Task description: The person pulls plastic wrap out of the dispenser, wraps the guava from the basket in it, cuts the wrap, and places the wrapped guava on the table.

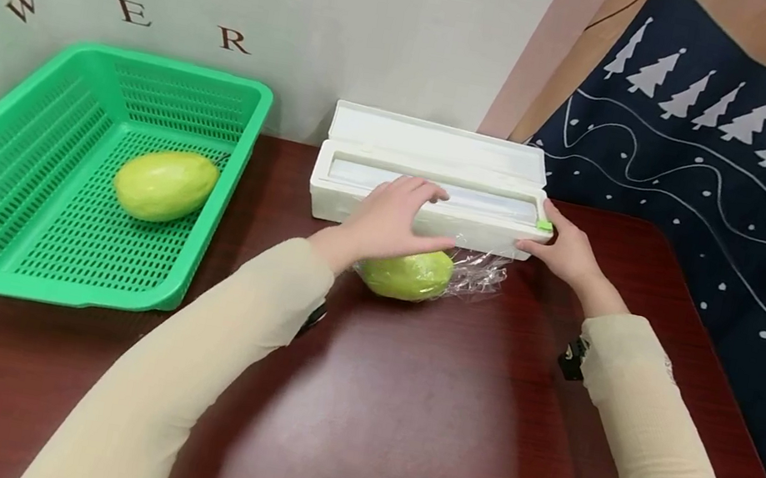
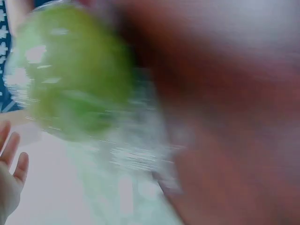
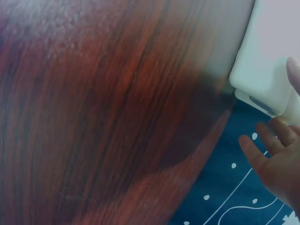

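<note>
A white cling film dispenser (image 1: pixel 425 216) stands at the back of the table with its lid raised and a green slider (image 1: pixel 544 225) at its right end. My right hand (image 1: pixel 566 253) grips that end, thumb on the front and fingers around the side; the right wrist view also shows this hand (image 3: pixel 281 159) at the box corner. Before the dispenser lies a yellow-green oval fruit, papaya-like (image 1: pixel 410 276), with clear cling film (image 1: pixel 479 276) over it and bunched to its right. My left hand (image 1: pixel 394 220) hovers above the fruit, fingers spread and holding nothing visible. The left wrist view shows the wrapped fruit (image 2: pixel 75 70) close up, blurred.
On the left sits a green plastic basket (image 1: pixel 207 243) with another yellow-green fruit (image 1: pixel 165 186) inside. A pale curtain (image 1: pixel 389 20) hangs behind the dark red wooden table (image 1: pixel 382 425). A navy cloth with white trees (image 1: pixel 725 195) borders the right side.
</note>
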{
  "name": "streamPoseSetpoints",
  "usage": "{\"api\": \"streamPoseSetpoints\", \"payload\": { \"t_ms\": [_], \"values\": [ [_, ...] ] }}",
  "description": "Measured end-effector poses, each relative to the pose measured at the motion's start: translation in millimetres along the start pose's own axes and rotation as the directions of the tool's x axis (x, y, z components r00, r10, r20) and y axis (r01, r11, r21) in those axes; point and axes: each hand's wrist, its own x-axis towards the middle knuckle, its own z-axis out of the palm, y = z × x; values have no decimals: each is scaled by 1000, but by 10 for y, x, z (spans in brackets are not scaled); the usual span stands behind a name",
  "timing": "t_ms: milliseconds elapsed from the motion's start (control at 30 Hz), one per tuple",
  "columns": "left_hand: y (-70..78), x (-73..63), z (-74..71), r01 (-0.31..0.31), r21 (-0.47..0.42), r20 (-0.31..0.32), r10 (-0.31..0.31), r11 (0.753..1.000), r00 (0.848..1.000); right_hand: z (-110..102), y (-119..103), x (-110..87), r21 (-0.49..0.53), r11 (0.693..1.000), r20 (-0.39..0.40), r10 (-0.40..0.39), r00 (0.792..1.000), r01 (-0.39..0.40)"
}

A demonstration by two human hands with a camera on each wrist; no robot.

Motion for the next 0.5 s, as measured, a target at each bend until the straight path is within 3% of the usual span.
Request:
{"api": "streamPoseSetpoints", "payload": {
  "t_ms": [167, 300, 500],
  "values": [
    [243, 436, -51, -29, -110, 67, 37, 993, 997, -8, 55, 23, -4, 1000, 42, -26, 999, 27],
    [369, 720, 20, -44, -200, 129, 71, 979, 989, -8, 92, 37, -6, 999, 79, -46, 996, 47],
    [504, 1017, 206, -24, -204, 178, 61, 979, 982, -13, 101, 50, -44, 996, 77, -76, 994, 79]
  ]
}}
